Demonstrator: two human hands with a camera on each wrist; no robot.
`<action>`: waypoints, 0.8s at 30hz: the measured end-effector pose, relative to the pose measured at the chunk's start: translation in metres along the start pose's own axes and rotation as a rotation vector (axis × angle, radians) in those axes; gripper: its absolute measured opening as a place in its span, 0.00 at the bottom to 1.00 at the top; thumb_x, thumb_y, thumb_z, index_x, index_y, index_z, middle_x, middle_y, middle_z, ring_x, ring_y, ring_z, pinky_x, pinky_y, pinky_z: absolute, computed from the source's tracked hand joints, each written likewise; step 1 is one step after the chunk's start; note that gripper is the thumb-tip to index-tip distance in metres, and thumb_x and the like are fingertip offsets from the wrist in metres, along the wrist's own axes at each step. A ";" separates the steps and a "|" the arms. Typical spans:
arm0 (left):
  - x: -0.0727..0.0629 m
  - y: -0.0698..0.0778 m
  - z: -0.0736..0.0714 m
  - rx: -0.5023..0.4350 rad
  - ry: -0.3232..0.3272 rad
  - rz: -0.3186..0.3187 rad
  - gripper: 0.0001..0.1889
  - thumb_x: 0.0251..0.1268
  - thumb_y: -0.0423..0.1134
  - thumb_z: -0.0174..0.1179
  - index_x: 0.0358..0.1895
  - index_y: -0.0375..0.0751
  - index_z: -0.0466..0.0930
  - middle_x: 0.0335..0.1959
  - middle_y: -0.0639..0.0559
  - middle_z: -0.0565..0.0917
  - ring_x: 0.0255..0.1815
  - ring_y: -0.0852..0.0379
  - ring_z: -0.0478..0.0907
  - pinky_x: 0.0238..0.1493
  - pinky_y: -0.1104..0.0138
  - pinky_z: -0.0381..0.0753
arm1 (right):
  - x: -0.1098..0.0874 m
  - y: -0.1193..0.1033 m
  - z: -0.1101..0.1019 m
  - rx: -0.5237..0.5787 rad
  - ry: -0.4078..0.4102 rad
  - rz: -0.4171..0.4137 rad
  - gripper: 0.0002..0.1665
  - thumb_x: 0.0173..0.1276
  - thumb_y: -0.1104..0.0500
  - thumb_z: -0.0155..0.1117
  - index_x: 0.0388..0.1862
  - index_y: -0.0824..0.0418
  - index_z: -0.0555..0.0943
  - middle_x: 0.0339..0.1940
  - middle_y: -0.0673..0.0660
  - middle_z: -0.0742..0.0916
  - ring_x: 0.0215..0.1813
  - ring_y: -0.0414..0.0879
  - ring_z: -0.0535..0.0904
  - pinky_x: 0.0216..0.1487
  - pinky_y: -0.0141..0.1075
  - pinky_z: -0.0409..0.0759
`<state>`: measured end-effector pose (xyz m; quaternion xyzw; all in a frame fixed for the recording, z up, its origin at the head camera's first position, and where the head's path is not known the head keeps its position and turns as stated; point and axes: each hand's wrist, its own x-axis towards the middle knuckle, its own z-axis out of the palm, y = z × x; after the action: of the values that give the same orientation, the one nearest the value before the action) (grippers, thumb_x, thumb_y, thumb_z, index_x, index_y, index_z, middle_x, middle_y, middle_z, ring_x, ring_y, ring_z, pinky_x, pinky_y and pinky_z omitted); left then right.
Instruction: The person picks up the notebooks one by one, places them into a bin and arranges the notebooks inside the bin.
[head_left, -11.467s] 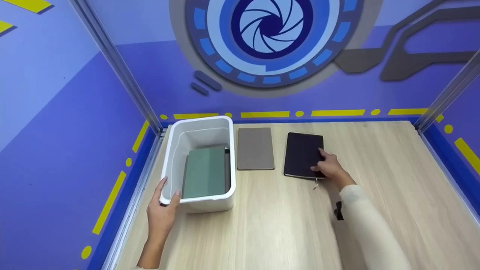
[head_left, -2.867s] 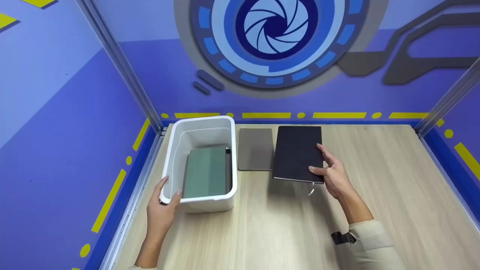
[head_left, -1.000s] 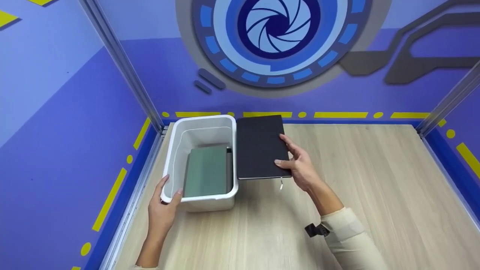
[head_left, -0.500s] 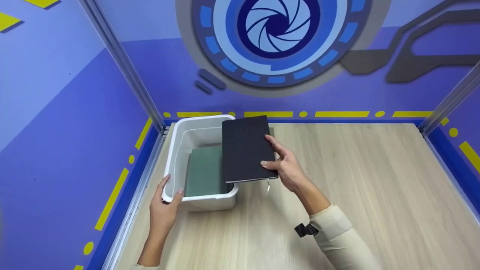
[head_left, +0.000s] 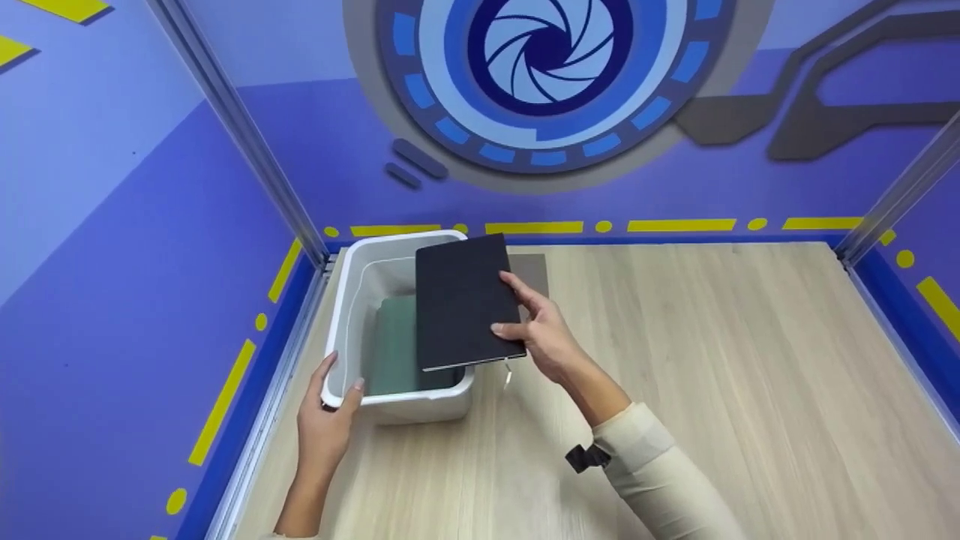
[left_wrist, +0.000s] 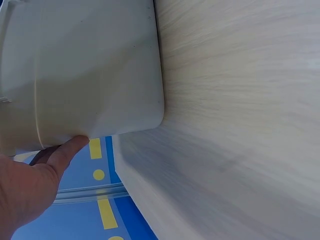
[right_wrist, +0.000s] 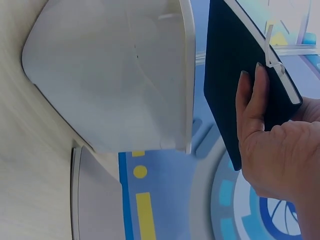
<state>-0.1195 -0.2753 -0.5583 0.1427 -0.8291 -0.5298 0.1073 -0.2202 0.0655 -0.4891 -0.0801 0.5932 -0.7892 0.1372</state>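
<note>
My right hand holds a black notebook by its right edge, thumb on top of the cover and fingers beneath. The notebook is raised over the right side of a white plastic bin; in the right wrist view it stands clear of the bin's rim. A pale ribbon bookmark hangs from its lower edge. At the bin's near left corner my left hand grips the rim. Inside the bin lies a green notebook, partly hidden by the black one.
A taupe notebook lies on the wooden table just right of the bin, partly covered from view. Blue panel walls with metal corner posts bound the back and sides.
My right hand has lifted the black notebook off the table and carried it left, past the taupe notebook and partway over the bin. My left hand has stayed on the rim.
</note>
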 end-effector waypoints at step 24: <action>0.000 0.001 0.002 0.028 -0.009 -0.034 0.37 0.77 0.49 0.65 0.84 0.60 0.62 0.84 0.43 0.67 0.64 0.47 0.74 0.45 0.73 0.75 | 0.011 0.008 0.033 -0.019 -0.010 0.034 0.55 0.63 0.79 0.67 0.87 0.55 0.62 0.87 0.64 0.63 0.57 0.53 0.87 0.51 0.39 0.90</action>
<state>-0.1202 -0.2730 -0.5586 0.1560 -0.8344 -0.5205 0.0925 -0.2203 0.0295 -0.4878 -0.0753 0.6013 -0.7806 0.1531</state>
